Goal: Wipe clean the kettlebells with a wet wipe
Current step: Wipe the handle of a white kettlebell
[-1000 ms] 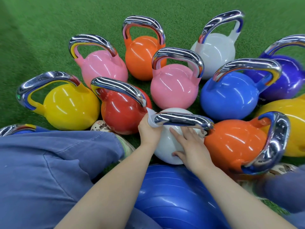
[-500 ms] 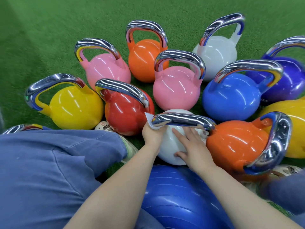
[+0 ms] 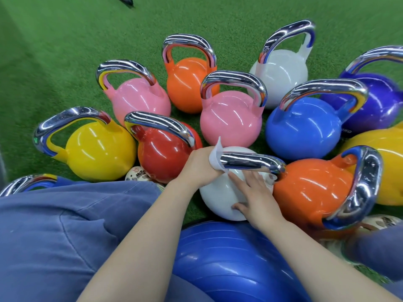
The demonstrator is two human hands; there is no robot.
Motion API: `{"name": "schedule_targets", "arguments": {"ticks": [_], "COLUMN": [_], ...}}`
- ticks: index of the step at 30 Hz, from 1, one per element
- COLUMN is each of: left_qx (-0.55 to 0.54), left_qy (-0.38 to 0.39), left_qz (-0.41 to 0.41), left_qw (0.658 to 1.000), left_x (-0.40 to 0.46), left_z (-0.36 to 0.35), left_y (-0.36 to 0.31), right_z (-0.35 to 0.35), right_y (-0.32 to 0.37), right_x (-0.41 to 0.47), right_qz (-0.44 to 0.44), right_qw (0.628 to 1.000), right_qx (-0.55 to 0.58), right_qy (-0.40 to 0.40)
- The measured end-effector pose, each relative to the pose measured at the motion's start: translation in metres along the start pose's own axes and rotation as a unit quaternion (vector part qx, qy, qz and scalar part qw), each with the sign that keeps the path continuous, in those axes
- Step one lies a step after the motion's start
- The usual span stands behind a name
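Note:
A white kettlebell (image 3: 218,197) with a chrome handle (image 3: 250,162) stands just in front of me among several coloured kettlebells. My left hand (image 3: 199,165) grips a white wet wipe (image 3: 214,158) wrapped round the left end of that handle. My right hand (image 3: 255,195) lies flat on the white body below the handle, fingers straight. Close around stand a red kettlebell (image 3: 161,158), a pink one (image 3: 229,120), a blue one (image 3: 303,129) and an orange one (image 3: 311,192).
A blue exercise ball (image 3: 235,262) lies between my legs under my forearms. My blue trouser legs fill the lower left. Green turf (image 3: 65,40) spreads beyond the kettlebells, with a dark object (image 3: 125,0) at its far edge. Shoes show beside the red and orange kettlebells.
My left hand with the wipe has stayed at the handle's left end, turning slightly so the wipe's corner sticks up. My right hand stays on the white body.

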State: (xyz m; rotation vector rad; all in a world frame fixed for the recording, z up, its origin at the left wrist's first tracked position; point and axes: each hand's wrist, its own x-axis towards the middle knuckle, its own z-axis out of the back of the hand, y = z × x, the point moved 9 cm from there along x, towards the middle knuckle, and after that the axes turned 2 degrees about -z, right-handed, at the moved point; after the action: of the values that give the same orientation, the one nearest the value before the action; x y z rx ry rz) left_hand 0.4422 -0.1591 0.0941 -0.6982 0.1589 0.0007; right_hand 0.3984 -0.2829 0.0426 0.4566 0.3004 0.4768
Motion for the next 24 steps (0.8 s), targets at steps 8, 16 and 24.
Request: {"name": "schedule_targets", "arguments": {"ticks": [8,16,24], "left_qx": [0.317,0.359,0.233], "left_qy": [0.068,-0.072,-0.218], "left_qz": [-0.083,-0.143,-0.124], "left_qw": [0.942,0.919,0.94], "left_x": [0.018,0.006,-0.009], "left_z": [-0.013,-0.014,0.008], "left_y": [-0.053,-0.095,-0.054], "right_z": [-0.002,-0.005,-0.002], "right_y": [0.001,-0.001,0.003], "right_x": [0.001,0.001,0.004], "right_qz": [0.019,0.006,0.007], "right_qw": [0.998,0.999,0.999], "right_qx": [0.001,0.021,-0.01], "right_qy": [-0.054,-0.037,-0.03]}}
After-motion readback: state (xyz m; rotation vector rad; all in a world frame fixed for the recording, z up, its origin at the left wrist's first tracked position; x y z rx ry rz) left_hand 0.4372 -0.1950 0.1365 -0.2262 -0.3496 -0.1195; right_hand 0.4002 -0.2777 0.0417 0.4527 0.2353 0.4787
